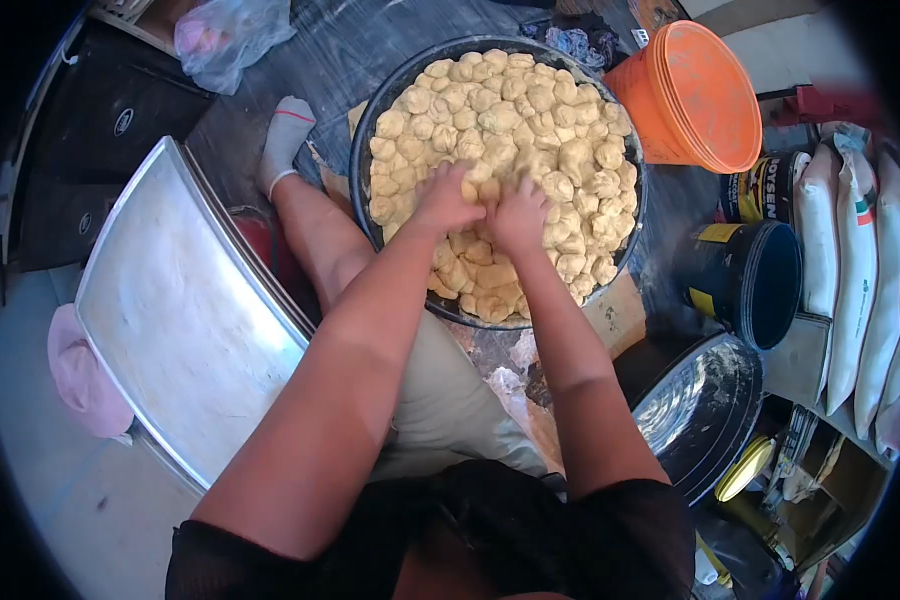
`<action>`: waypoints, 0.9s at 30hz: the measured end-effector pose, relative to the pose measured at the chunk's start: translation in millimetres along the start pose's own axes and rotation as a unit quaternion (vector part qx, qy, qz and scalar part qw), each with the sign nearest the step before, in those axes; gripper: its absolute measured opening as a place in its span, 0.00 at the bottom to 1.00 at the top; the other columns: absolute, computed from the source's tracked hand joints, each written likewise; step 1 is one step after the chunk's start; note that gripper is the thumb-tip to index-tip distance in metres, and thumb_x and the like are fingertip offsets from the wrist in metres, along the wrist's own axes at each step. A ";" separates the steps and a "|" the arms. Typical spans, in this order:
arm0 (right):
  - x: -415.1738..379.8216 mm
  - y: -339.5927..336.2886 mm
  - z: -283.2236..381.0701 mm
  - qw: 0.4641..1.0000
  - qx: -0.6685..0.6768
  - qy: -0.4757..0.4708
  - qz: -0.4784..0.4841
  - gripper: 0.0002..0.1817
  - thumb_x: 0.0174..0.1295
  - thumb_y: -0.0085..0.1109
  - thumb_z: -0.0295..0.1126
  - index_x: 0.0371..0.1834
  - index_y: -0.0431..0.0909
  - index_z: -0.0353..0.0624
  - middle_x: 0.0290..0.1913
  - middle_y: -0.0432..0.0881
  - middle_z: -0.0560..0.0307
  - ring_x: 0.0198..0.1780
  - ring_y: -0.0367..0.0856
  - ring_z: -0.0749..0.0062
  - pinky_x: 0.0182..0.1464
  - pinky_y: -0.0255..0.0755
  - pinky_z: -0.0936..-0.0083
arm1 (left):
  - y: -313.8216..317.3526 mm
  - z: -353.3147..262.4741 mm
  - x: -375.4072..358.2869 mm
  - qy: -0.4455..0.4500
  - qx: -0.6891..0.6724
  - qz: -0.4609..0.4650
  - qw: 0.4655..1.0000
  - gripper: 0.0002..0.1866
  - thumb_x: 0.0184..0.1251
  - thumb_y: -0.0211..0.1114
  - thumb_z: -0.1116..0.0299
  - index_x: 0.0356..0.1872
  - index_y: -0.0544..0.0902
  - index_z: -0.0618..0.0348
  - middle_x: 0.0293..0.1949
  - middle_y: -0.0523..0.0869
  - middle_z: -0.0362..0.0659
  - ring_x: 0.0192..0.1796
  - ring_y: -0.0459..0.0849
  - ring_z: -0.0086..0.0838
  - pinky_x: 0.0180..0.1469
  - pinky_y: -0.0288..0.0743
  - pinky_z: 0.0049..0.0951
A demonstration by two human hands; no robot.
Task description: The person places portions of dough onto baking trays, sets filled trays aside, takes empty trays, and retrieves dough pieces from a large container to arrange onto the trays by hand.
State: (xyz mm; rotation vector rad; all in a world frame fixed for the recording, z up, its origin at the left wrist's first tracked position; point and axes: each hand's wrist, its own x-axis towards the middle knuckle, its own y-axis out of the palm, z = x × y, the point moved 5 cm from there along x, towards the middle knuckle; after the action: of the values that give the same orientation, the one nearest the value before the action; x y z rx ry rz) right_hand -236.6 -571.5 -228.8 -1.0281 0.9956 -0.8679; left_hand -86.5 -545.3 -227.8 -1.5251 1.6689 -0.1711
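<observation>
Dark floor (270,90) fills the view, crowded with containers. Seated on it, a person bends over a wide round pan (365,150) heaped with pale dough balls (515,110). The left hand (444,199) and right hand (519,215) sit side by side, touching, near the pan's middle, fingers curled down into the dough; whether either grips a single piece I cannot tell. A large metal tray (185,320) lies left of the person's leg. An orange bucket (690,95) stands just right of the pan, a blue bucket (745,280) below it, white sacks (855,280) beyond.
</observation>
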 end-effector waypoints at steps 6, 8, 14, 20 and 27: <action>16.8 -88.9 -76.0 0.981 0.171 -0.084 -0.040 0.40 0.54 0.67 0.56 0.69 0.71 0.51 0.75 0.58 0.35 0.73 0.60 0.42 0.72 0.54 0.42 | 7.5 6.0 -6.5 -0.042 -0.057 -0.093 0.993 0.42 0.62 0.63 0.40 0.74 0.65 0.48 0.74 0.62 0.52 0.75 0.61 0.43 0.74 0.53 0.46; 54.8 -66.1 -160.6 0.972 0.090 0.106 -0.189 0.44 0.53 0.62 0.66 0.71 0.69 0.57 0.76 0.55 0.38 0.77 0.53 0.44 0.73 0.44 0.36 | 15.2 4.8 -12.5 -0.069 -0.044 -0.107 0.991 0.42 0.64 0.59 0.35 0.74 0.65 0.47 0.76 0.59 0.50 0.77 0.56 0.44 0.75 0.45 0.53; 34.5 -41.9 -68.8 0.994 0.027 0.101 -0.031 0.46 0.56 0.52 0.70 0.74 0.65 0.55 0.79 0.51 0.41 0.77 0.45 0.30 0.69 0.40 0.23 | 15.2 7.6 -7.0 -0.062 -0.146 -0.166 0.973 0.41 0.65 0.54 0.31 0.72 0.69 0.47 0.77 0.58 0.48 0.79 0.50 0.45 0.74 0.40 0.58; -5.5 -78.3 -24.5 0.950 0.229 -0.207 0.046 0.30 0.62 0.59 0.53 0.61 0.79 0.44 0.69 0.65 0.38 0.66 0.69 0.43 0.67 0.66 0.57 | 11.4 3.0 -6.4 -0.035 -0.113 0.043 0.992 0.43 0.64 0.54 0.30 0.74 0.66 0.45 0.78 0.57 0.47 0.80 0.48 0.45 0.73 0.40 0.61; 36.6 -24.8 -58.7 0.976 0.144 0.160 -0.008 0.51 0.50 0.51 0.77 0.75 0.66 0.59 0.80 0.49 0.41 0.81 0.40 0.40 0.69 0.28 0.21 | 16.2 -5.6 -2.0 -0.020 -0.094 -0.139 0.986 0.44 0.58 0.59 0.28 0.68 0.72 0.46 0.70 0.67 0.48 0.75 0.59 0.46 0.73 0.45 0.63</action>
State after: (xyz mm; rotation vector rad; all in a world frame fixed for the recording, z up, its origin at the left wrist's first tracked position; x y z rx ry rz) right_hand -283.3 -628.2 -225.4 -0.6614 1.0903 -1.1788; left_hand -102.5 -541.9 -233.1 -1.8895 1.4678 -0.1323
